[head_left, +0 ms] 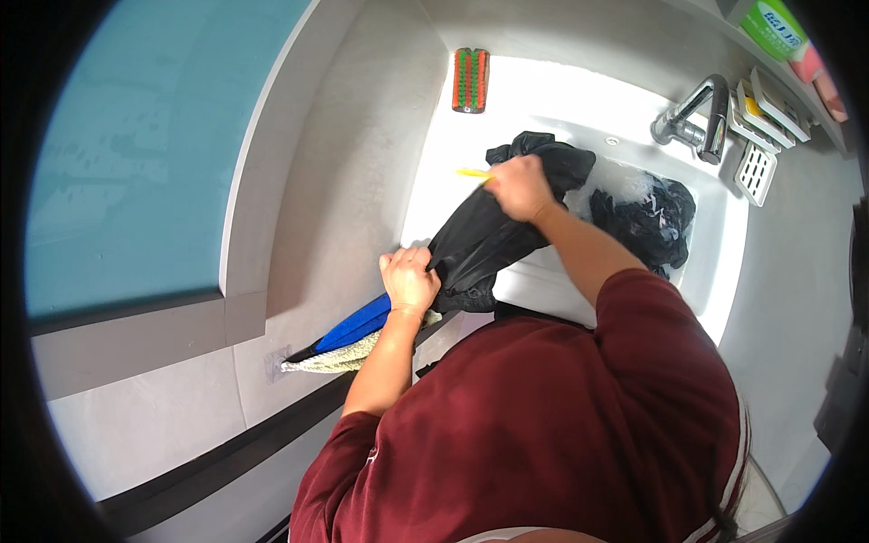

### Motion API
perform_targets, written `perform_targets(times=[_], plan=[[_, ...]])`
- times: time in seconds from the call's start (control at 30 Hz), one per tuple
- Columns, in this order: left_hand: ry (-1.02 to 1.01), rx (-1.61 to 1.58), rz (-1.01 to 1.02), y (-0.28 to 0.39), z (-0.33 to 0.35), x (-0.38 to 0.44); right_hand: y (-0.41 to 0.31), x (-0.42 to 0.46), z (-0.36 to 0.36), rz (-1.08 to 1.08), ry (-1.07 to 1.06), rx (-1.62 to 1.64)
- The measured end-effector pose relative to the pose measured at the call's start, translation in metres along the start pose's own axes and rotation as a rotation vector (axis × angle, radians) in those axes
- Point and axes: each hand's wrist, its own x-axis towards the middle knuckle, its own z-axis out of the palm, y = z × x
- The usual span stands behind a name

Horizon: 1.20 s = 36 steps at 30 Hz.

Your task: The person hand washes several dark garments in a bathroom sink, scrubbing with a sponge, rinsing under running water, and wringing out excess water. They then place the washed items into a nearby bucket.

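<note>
A black garment (475,224) with a gathered, elastic-looking end lies stretched over the left part of a white sink (543,271). My left hand (411,279) grips its near left edge. My right hand (521,189) is closed around a slim yellow tool (473,174) over the far part of the cloth. Only the tool's yellow end sticks out; the rest is hidden under my slightly blurred fingers. In the basin to the right, more black wet cloth (645,217) sits crumpled in sudsy water (621,183).
A scrub brush (470,80) with red and green bristles rests at the far left corner. The chrome faucet (692,122) rises behind the basin, near white soap racks (757,170). Blue cloth (356,322) and a pale towel (346,354) hang from a wall hook at left.
</note>
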Motion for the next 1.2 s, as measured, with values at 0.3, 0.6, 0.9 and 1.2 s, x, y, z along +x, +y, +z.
perform_targets(times=[0.3, 0.6, 0.9, 1.2], plan=[[-0.368, 0.139, -0.04, 0.018, -0.016, 0.023, 0.007, 0.022, 0.021, 0.253, 0.095, 0.063], [-0.311, -0.087, 0.181, 0.041, 0.029, 0.026, -0.02, 0.087, 0.028, 0.624, -0.086, 0.116], [-0.343, -0.106, 0.146, 0.031, 0.044, 0.032, -0.027, 0.104, 0.045, 0.827, -0.01, 0.361], [-0.289, -0.177, 0.099, 0.053, 0.042, 0.042, 0.01, 0.102, 0.07, 1.081, 0.313, 0.874]])
